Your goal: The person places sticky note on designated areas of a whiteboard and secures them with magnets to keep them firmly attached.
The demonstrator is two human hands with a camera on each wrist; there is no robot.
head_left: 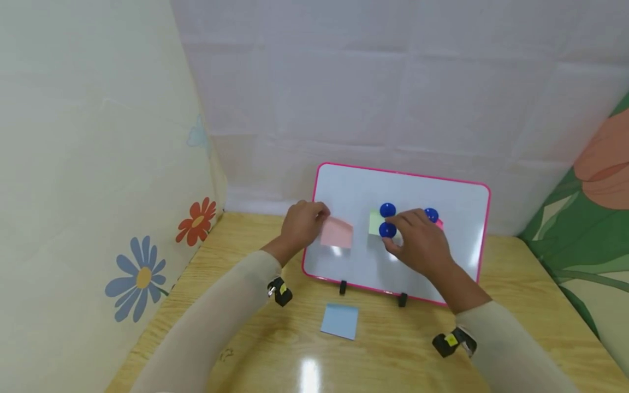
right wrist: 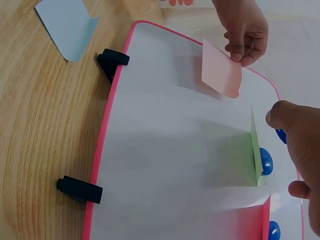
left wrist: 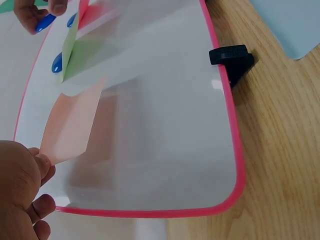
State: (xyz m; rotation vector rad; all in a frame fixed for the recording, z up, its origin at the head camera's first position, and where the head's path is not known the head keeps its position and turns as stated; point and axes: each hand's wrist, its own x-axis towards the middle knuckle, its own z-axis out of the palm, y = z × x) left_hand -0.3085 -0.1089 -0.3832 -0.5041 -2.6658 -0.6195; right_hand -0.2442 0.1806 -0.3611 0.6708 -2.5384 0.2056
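Note:
My left hand (head_left: 302, 225) pinches a pale pink sticky note (head_left: 337, 233) by its upper left corner, in front of the left side of a pink-rimmed whiteboard (head_left: 363, 188). In the left wrist view, the lower part of the note (left wrist: 75, 122) stands away from the board. My right hand (head_left: 420, 240) holds a round blue magnet (head_left: 387, 230) between thumb and fingers, off the board. A second blue magnet (head_left: 387, 210) sits on a light green note (head_left: 374, 222). Behind the right hand, a third magnet (head_left: 431, 215) holds a bright pink note (right wrist: 252, 222), partly hidden in the head view.
A light blue sticky note (head_left: 340, 321) lies on the wooden table (head_left: 265, 349) before the board. Black stand feet (head_left: 343, 287) support the board's lower edge. A white cloth backdrop (head_left: 334, 98) hangs behind, with flower-printed cloth (head_left: 142, 277) on either side.

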